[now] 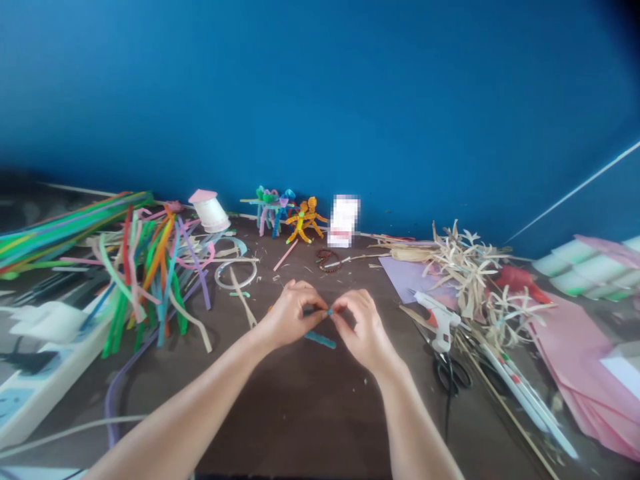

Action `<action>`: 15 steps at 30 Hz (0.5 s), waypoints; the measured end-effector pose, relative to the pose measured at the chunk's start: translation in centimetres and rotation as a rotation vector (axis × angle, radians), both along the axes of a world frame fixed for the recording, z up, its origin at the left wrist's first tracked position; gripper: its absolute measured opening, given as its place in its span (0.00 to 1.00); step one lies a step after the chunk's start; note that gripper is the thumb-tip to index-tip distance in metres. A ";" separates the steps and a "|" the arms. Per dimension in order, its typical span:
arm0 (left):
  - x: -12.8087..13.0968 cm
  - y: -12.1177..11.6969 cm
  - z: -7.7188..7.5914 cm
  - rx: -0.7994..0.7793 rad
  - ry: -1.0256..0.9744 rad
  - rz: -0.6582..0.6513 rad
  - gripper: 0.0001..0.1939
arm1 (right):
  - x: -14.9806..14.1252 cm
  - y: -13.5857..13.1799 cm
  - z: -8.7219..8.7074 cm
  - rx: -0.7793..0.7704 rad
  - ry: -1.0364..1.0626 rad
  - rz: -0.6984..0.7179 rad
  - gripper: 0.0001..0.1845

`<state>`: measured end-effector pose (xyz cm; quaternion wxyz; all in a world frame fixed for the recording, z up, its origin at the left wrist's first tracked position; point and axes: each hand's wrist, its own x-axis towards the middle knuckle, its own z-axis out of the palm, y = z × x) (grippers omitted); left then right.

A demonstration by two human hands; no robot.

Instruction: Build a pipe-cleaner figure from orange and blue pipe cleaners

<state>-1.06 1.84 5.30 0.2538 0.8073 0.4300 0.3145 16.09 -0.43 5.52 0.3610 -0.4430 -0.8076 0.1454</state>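
Note:
Over the middle of the dark table, my left hand [295, 313] and my right hand [361, 327] meet fingertip to fingertip. Both are closed in a pinch on a small blue piece [330, 312], which looks like pipe cleaner; most of it is hidden by the fingers. Below them lies a blue pipe cleaner length [320, 340], its left part behind my left hand. A bit of orange shows just past my left wrist. Behind the hands, orange pipe cleaner figures [303, 222] stand near the wall, beside green, pink and blue pipe cleaner figures [273, 210].
Loose coloured pipe cleaners [160, 267] and a power strip [45, 373] fill the left. To the right lie a glue gun [437, 317], black-handled scissors [453, 373], pale dried strips [465, 267] and pink sheets [580, 360]. A beaded bracelet [329, 261] rests farther back.

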 end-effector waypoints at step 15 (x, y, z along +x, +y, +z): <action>0.4 -0.6 0.0 0.233 0.115 0.057 0.06 | -0.2 0.0 -0.4 0.022 -0.132 -0.060 0.05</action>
